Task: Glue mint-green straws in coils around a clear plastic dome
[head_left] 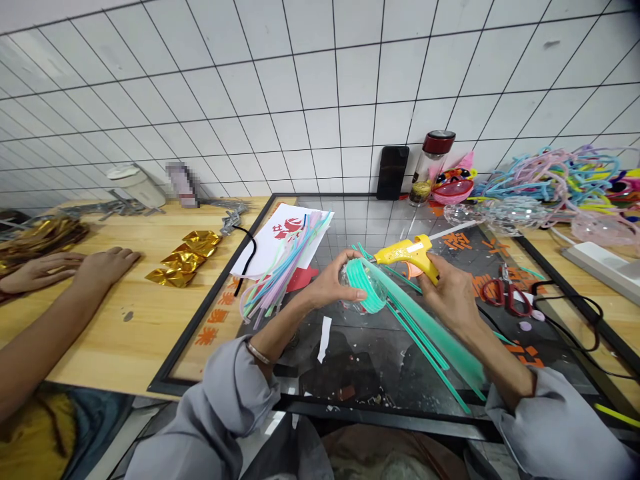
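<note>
My left hand (333, 283) is closed around a round clear plastic piece wrapped in rows of mint-green strip (367, 287). A loose length of the same strip (430, 317) trails from it down to the right, smeared by motion. In my right hand (453, 297) is a yellow hot glue gun (405, 253), its nozzle at the top edge of the wrapped piece. A white glue stick (457, 230) sticks out of the gun's back. Below lie several straight green pipe cleaners (425, 347) on the dark glass mat.
Pastel pipe cleaners (285, 267) lie on white paper (310, 227) to the left. Red-handled scissors (507, 293), a power strip (605, 270) and black cable are at right. A glass bottle (427, 173) and phone (393, 173) stand behind. A co-worker's hands (107, 267) rest near gold foil (187, 257).
</note>
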Motion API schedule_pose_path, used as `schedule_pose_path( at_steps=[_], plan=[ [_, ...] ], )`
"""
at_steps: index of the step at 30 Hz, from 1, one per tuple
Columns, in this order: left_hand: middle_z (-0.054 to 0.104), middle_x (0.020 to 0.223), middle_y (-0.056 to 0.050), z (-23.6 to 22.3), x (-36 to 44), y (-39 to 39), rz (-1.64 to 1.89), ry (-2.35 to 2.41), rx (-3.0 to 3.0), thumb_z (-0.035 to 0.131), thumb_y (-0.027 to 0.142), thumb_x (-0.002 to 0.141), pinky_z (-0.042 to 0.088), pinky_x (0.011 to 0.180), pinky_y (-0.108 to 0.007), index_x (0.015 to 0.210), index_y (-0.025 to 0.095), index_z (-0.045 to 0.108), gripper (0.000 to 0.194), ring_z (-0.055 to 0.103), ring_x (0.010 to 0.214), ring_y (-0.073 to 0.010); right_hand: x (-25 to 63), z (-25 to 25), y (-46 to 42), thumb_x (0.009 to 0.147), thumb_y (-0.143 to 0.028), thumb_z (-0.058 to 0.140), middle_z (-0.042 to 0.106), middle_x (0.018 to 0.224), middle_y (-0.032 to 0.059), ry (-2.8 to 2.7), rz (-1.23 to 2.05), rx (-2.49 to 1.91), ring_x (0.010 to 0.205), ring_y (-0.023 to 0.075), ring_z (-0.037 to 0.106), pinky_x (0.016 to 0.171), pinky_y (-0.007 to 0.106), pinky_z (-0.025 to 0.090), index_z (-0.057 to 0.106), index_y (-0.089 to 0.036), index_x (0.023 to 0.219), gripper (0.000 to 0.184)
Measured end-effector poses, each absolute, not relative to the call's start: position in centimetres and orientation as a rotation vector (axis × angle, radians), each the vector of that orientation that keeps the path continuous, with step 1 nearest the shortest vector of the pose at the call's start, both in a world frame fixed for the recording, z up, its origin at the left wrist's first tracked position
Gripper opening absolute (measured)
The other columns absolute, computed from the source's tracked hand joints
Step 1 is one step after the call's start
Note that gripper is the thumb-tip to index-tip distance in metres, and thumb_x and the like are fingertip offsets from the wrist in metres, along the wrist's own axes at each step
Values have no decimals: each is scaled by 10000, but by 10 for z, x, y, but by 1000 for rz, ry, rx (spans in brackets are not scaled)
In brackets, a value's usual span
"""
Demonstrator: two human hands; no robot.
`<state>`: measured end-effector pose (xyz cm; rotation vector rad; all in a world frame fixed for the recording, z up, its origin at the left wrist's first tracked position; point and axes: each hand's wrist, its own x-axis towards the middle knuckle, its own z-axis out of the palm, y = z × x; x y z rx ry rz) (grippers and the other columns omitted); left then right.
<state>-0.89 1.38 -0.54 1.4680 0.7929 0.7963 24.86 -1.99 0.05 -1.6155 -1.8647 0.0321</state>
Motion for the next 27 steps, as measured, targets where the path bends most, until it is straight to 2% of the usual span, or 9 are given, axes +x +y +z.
schedule_pose_path(
  at_steps=[11, 21, 27],
  plan=[
    [518, 992, -6, -5, -8, 14, 849, 772, 1497, 874, 331, 558, 450, 624, -206, 1123, 210, 490, 693, 503, 792, -117, 248, 1, -20, 799, -267, 460, 749, 894, 132, -1872, 9, -1619, 699, 250, 657, 660, 351, 482, 663, -134, 1075, 368],
    [521, 952, 4, -2, -8, 13, 771, 774, 1454, 872, 383, 553, 444, 557, -192, 1141, 206, 458, 740, 511, 732, -108, 248, 0, -19, 786, -258, 478, 742, 865, 122, -1879, 12, -1616, 679, 232, 644, 645, 327, 462, 658, -139, 1069, 355],
    [492, 999, -13, -1, -8, 11, 796, 784, 1465, 878, 357, 554, 459, 536, -165, 1135, 211, 468, 725, 493, 759, -106, 247, 2, -20, 798, -263, 455, 739, 884, 128, -1853, 18, -1626, 736, 263, 653, 667, 348, 458, 644, -153, 1086, 362]
  ],
)
